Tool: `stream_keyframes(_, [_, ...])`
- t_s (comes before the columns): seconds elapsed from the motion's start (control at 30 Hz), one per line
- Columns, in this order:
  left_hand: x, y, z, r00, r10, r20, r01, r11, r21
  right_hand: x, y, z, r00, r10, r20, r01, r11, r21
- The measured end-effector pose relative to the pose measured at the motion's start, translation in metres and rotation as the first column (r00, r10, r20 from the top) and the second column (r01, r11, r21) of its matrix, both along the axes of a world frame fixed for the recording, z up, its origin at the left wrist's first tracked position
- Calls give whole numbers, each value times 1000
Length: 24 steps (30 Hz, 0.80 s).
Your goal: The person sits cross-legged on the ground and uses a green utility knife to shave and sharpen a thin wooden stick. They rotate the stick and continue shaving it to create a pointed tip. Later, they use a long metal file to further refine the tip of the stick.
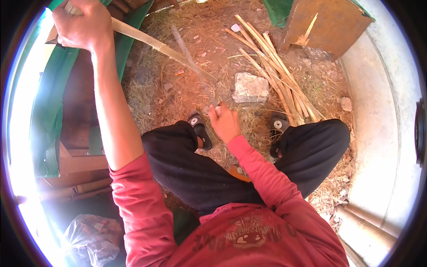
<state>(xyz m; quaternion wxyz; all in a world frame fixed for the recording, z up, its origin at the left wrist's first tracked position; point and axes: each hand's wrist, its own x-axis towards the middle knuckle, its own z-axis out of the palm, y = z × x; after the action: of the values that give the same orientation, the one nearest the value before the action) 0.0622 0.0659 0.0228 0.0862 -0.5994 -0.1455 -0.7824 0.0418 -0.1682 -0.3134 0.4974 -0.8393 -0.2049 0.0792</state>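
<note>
High at the upper left, my left hand (pixel 84 22) is closed round one end of a long split bamboo strip (pixel 153 42). The strip slants down to the right, and its far end blurs above the ground. My right hand (pixel 225 122) is closed between my knees, below that blurred end. Something small and pale shows at its fingertips, too unclear to name. Just beyond it, to the right, a pale stone block (pixel 250 87) lies on the ground. A loose bundle of split bamboo strips (pixel 284 75) lies beside the block.
Dry grass and reddish soil (pixel 155 84) cover the ground. A wooden panel (pixel 327 26) stands at the far right, near a pale wall (pixel 378 111). Green sheeting (pixel 49 120) hangs on the left, above a clear plastic bag (pixel 93 238). An orange object (pixel 239 173) lies between my legs.
</note>
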Motion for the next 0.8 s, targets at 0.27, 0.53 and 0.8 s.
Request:
stream_keyframes(0.27, [-16,11,-5,997,73,16,-72,997,-40,12,-17,-21,998,-59,4,59,998,26])
stream_keyframes(0.53, [-21,6,3,1000,10,-21,-12,997,-78,13,25,-86,1000,6,-20,-8,994,-107])
stream_keyframes(0.8, [-7,31,-7,1000,-28,-11,27,997,-67,28,-31,-159,977,200,-72,-209,839,-502])
